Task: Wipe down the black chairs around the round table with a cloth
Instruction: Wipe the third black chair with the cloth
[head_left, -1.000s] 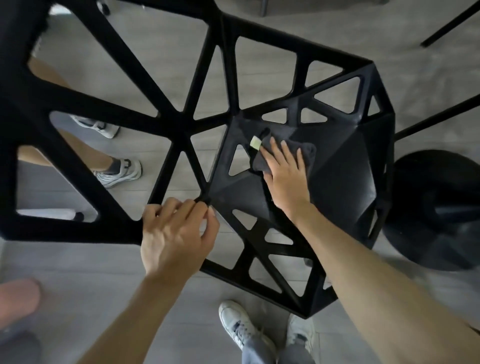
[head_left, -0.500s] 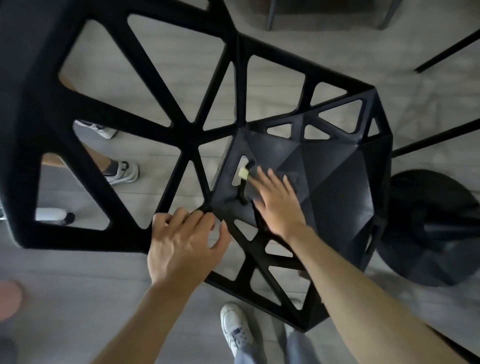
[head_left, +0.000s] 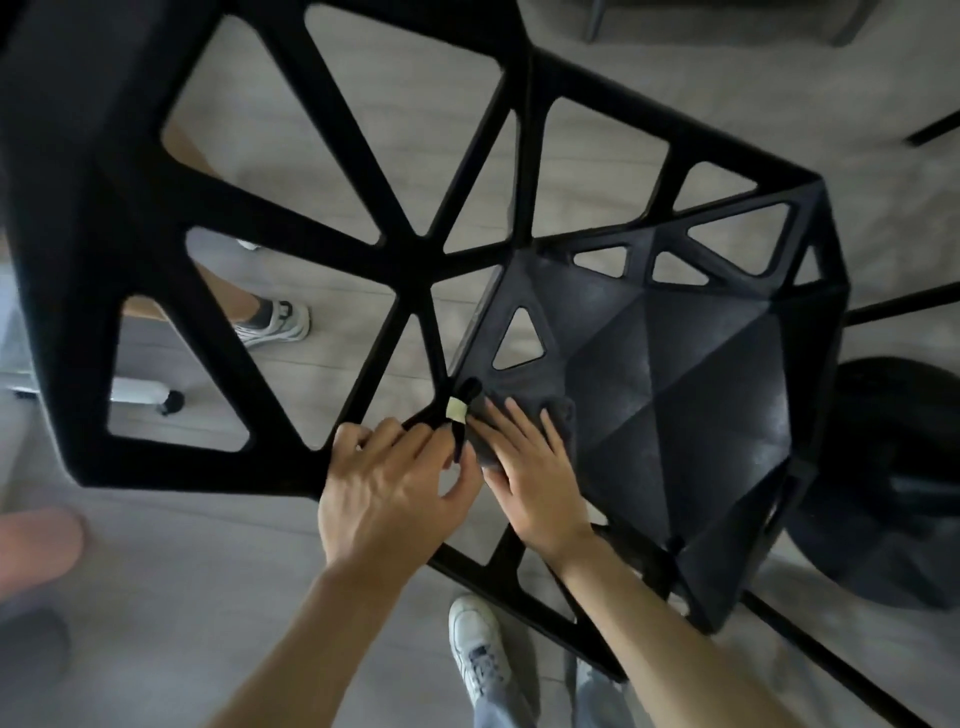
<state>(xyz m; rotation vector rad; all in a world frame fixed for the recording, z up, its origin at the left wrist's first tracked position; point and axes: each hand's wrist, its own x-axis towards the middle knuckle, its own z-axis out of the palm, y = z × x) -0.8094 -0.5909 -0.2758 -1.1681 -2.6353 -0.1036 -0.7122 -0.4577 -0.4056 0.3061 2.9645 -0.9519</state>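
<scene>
- Basically, black chair (head_left: 675, 395) was seen from above, seat low right, open-lattice backrest filling the upper left.
- Cloth (head_left: 558, 415) (dark grey, pale tag at one corner) lay on the near-left corner of the seat, right by the joint where seat met backrest.
- Right hand (head_left: 535, 478) pressed flat on the cloth, fingers (head_left: 519, 421) straight and slightly spread, not curled round anything.
- Left hand (head_left: 387, 493) gripped the chair frame at that same joint, fingers curled over a strut, thumb just beside the cloth edge.
- Handling, as a judgement: cloth looked soft and limp and would bunch under a push, so a flat palm suited it better than a pinch.
- Chair looked like stiff moulded plastic, probably light enough to shift under wiping (hence the bracing hand); struts or the rim looked like the best places to hold.
- Faceted seat looked smooth, likely slippery; the triangular holes could snag the cloth or its tag.
- Containers: none visible, nothing to report inside anything.
- Round dark base (head_left: 893, 483) stood on the floor (head_left: 208, 597) right of the chair; no tabletop was visible.
- Shoes (head_left: 475, 644) were below the chair, another person's foot (head_left: 275, 322) behind the lattice.
</scene>
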